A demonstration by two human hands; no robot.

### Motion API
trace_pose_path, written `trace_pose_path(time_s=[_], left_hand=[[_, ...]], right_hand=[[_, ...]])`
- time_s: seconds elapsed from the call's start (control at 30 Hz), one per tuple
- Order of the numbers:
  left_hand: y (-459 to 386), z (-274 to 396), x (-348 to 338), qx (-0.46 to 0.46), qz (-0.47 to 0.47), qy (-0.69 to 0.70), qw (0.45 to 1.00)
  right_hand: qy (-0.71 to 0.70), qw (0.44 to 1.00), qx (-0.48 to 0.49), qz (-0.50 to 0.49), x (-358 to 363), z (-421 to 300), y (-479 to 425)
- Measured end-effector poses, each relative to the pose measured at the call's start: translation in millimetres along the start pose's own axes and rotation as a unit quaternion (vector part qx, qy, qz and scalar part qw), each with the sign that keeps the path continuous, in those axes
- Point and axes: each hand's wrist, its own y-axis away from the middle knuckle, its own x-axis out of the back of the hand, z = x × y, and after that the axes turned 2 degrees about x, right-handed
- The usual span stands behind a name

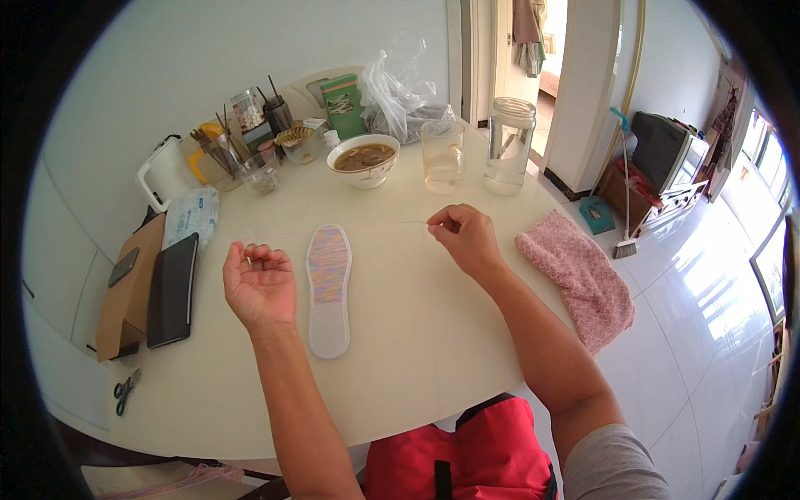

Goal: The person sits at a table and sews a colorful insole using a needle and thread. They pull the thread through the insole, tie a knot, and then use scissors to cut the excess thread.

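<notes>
A fine thread (375, 225) stretches nearly straight between my two hands, above the far end of an insole. My right hand (465, 240) pinches its right end between thumb and forefinger; whether a needle is there is too small to tell. On the other side my left hand (262, 284) is turned palm up with curled fingers, and the faint thread runs to its fingertips. Exactly how these fingers grip it is hard to see. The white insole (329, 290) lies flat on the table just right of my left hand, its upper part covered with multicoloured stitching.
Scissors (127, 392) lie at the table's left edge, below a black tablet-like case (174, 290) and a cardboard box (128, 300). A bowl of soup (364, 157), a glass mug (442, 165) and a glass jar (507, 156) stand behind. A pink towel (578, 278) overhangs the right edge.
</notes>
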Motion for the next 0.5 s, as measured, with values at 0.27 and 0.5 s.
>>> trace_pose_path(time_s=[0.27,0.5], left_hand=[[-7,12,6,-0.017,0.017,0.025,0.999],[-20,14,22,-0.018,0.018,0.055,0.998]], right_hand=[[0.010,0.999,-0.040,0.007,5,9,-5],[-0.345,0.911,-0.227,0.004,20,10,-12]])
